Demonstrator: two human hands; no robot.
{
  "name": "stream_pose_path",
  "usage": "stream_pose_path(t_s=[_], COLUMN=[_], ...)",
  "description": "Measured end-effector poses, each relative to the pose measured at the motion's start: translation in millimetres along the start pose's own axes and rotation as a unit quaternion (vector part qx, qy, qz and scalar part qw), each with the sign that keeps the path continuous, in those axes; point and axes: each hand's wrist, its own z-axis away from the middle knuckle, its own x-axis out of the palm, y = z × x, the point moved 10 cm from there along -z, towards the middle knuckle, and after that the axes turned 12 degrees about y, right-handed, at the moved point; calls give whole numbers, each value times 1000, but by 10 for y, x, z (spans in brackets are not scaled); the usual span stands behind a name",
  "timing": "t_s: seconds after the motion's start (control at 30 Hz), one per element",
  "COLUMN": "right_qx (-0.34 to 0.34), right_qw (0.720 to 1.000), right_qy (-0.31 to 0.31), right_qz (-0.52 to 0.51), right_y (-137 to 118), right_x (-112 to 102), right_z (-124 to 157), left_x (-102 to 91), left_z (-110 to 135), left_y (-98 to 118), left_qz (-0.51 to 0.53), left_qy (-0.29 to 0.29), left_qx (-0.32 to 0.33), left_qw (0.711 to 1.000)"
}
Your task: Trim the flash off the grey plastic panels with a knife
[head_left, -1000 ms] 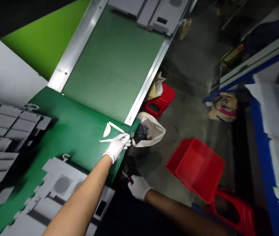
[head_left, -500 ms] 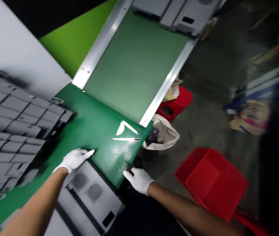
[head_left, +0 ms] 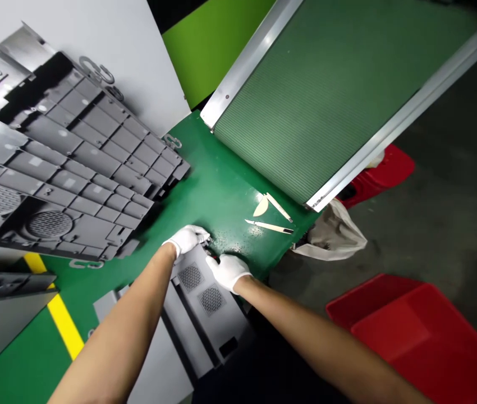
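A grey plastic panel (head_left: 205,331) with two round speaker-like grilles and a dark slot lies slanted in front of me. My left hand (head_left: 188,240), in a white glove, is closed on its far corner, fingertips pinching the edge. Close beside it, my gloved right hand (head_left: 229,270) is closed round a small tool (head_left: 214,257) with a bit of red showing. Its tip is near the panel's far edge, and most of it is hidden by the fingers. Dark crumbs (head_left: 233,247) are scattered on the green tabletop (head_left: 221,185) just beyond.
A white-handled knife (head_left: 269,226) and other pale tools (head_left: 261,206) lie past the crumbs. Stacked ribbed grey panels (head_left: 95,146) stand at left. A green conveyor belt (head_left: 326,101) meets the table. Beyond the right edge are a white sack (head_left: 337,233) and a red bin (head_left: 423,336).
My view has swung left. My right hand has come over from the table edge to the panel's far edge, bringing the small tool next to my left hand, whose fingers have curled in.
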Motion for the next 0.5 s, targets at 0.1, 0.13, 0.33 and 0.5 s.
stream_pose_path(t_s=[0.1, 0.13, 0.33, 0.5], right_qx=[-1, -4, -29, -50], right_qw=[1000, 1000, 997, 993], right_qy=[16, 25, 50, 62], right_qz=[11, 17, 53, 90], right_y=[-39, -51, -91, -125], right_x=[-12, -17, 32, 37], right_z=[-18, -23, -54, -59], left_x=[-17, -23, 29, 37], left_z=[4, 10, -12, -41], left_y=[4, 11, 126, 154], left_qz=[2, -3, -61, -65], left_qy=[3, 2, -26, -36], left_qx=[6, 6, -4, -27], left_qw=[1000, 1000, 998, 997])
